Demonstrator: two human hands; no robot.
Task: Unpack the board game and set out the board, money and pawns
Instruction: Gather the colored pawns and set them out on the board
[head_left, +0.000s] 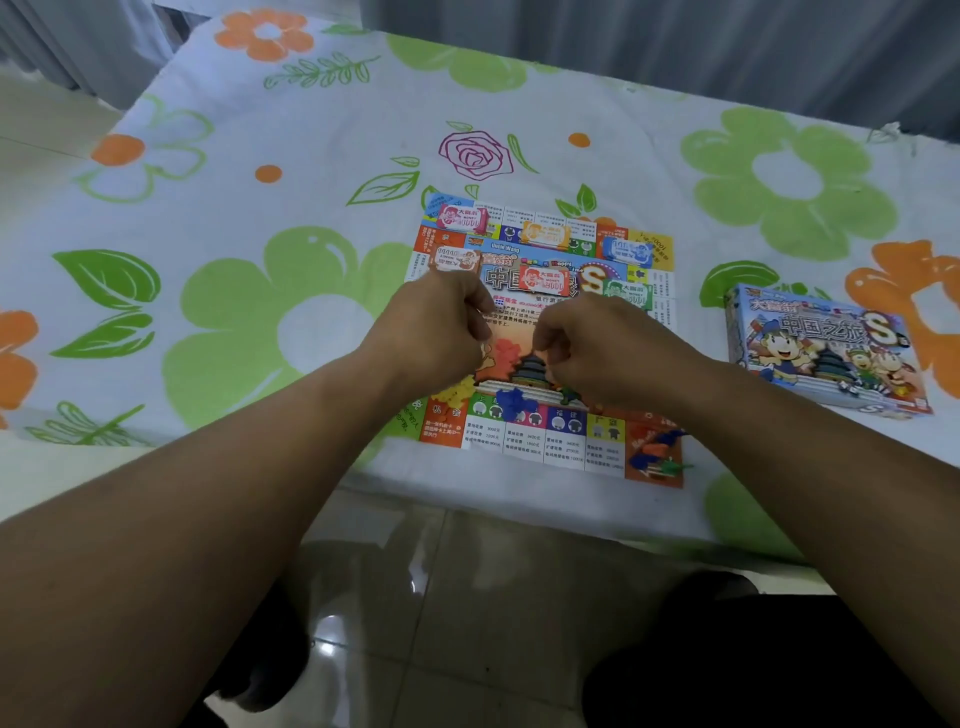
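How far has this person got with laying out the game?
Mostly there. The board lies open on the flowered cloth, stacks of play money sit across its far half, and the box is set aside. Small plastic pieces lie on the near edge. Both hands, left hand and right hand, are curled over the middle; what they hold is hidden. Placing the pawns seems left.

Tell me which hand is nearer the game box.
Right. The right hand is over the middle of the board, on the side toward the game box; the left hand is farther across, both curled.
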